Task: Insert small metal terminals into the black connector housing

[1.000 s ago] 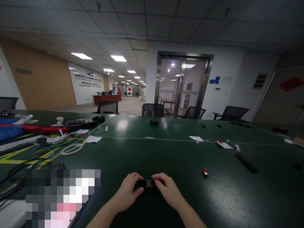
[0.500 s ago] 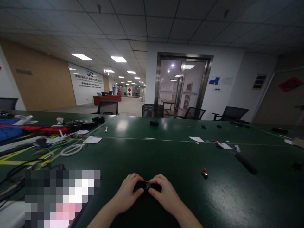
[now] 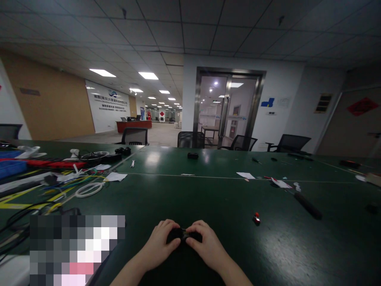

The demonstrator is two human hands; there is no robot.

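Note:
A small black object [image 3: 185,234] sits low at the near middle of the green table [image 3: 166,202]; its kind is hard to make out, as fingers cover much of it. My left hand [image 3: 163,241] grips its left side between thumb and curled fingers. On the other side, my right hand [image 3: 205,243] pinches it the same way, with the thumb tips close together. To the right of my hands lies a small red-and-silver item [image 3: 256,219].
Cables, including a coiled white cable [image 3: 90,190], crowd the left side near a blue tray [image 3: 12,168]. A long black handle [image 3: 308,205] lies at the right. Farther off are a black block [image 3: 193,155], a small wrench [image 3: 133,163] and paper scraps [image 3: 245,175].

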